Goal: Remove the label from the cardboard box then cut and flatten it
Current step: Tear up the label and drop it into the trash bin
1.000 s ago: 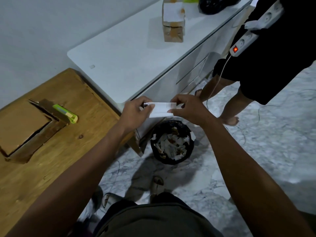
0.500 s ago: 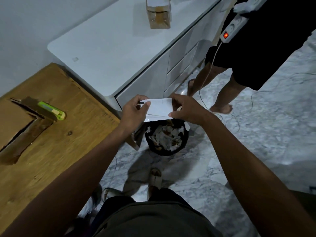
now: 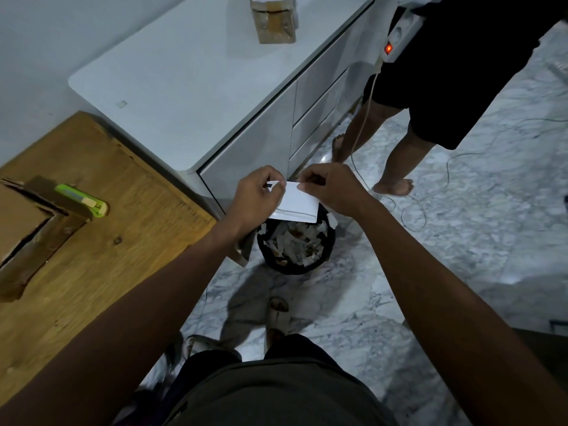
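White paper label [image 3: 296,202], peeled off, hung between my two hands above the black round bin [image 3: 295,241] of paper scraps on the marble floor. My left hand [image 3: 256,198] pinched its left edge; my right hand [image 3: 330,190] pinched its top right. Flattened brown cardboard box [image 3: 23,222] lay on the wooden counter [image 3: 123,241] beside a green utility knife [image 3: 81,200].

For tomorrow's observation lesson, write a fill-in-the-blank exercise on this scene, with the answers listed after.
1. Both hands pinch a white ____ above the black bin.
2. The green utility knife lies on the ____ table.
3. A small cardboard box stands on the white ____.

Answers: label; wooden; cabinet
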